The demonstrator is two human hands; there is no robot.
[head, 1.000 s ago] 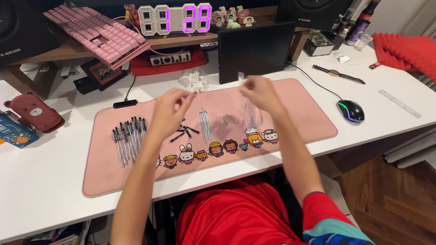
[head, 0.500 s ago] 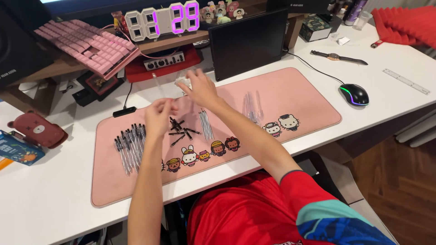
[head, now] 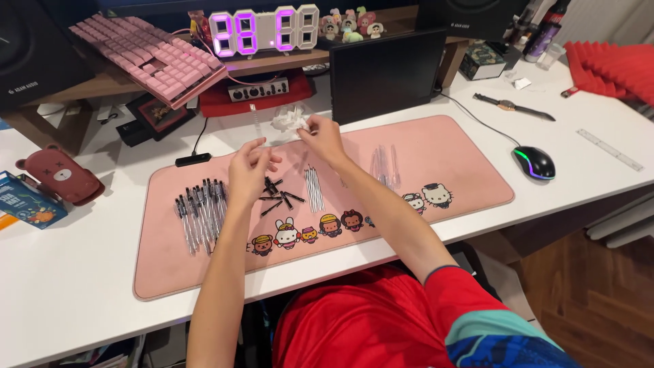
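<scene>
- Landmark: the pink desk mat [head: 443, 146]. All positions below are relative to it.
- Your left hand [head: 248, 170] hovers over the mat's middle, fingers curled loosely together; can't tell if they pinch anything.
- Your right hand [head: 321, 136] is at the mat's far edge, fingertips drawn together just beside a small white crumpled clump [head: 289, 120] that sits just off the mat. Contact unclear.
- Below your left hand: small black pen parts [head: 278, 194] scattered mid-mat.
- Just right of those: a tight row of thin white refills [head: 314, 189], lying parallel.
- Left part of the mat: a bunch of assembled pens [head: 201, 211], roughly parallel.
- Right of centre: clear tubes [head: 383, 163], hard to make out.
- No tray or box on the mat; every part lies loose on it.
- Near edge of the mat runs close to the desk's front edge, over your lap.
- Right end of the mat is bare; a mouse [head: 533, 162] sits just off it, cable running along the far edge.
- Off the left end: bare white desk, then a brown case [head: 61, 176].
</scene>
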